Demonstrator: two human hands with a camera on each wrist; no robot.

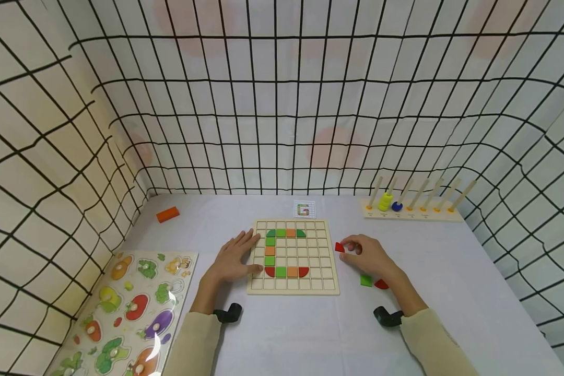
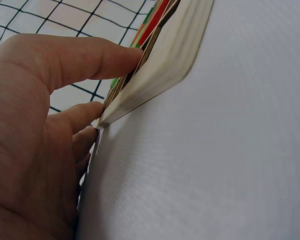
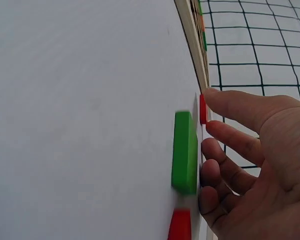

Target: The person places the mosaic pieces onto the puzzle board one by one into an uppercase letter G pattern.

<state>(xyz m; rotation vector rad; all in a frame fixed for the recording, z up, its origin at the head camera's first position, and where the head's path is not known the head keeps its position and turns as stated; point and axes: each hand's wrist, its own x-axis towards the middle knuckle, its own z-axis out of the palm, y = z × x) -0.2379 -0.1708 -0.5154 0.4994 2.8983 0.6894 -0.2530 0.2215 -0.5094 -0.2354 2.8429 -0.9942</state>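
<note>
- Landmark: wooden grid board (image 1: 293, 286), lying flat on the grey table (image 1: 451, 271), partly filled with green, orange and red tiles.
- Left hand (image 1: 232, 257): lies flat against the board's left edge, fingers extended and relaxed. In the left wrist view the thumb (image 2: 97, 57) presses the board's side wall; nothing is gripped.
- Right hand (image 1: 366, 253): just right of the board, fingers curved. Fingertips pinch a small red triangular piece (image 1: 340, 247), which rests on the table close to the board's right edge.
- Green square tile (image 1: 366, 280): loose on the table right of the board, near its front corner, beside the right wrist.
- Red curved piece (image 1: 381, 284): immediately right of the green tile, partly hidden by the wrist.
- Pattern card (image 1: 304, 209): just behind the board.
- Peg rack (image 1: 411, 212): behind and right of the board.
- Orange block (image 1: 167, 214): behind and well left of the board.
- Vegetable puzzle (image 1: 127, 313): well left of the board, at the table's front.
</note>
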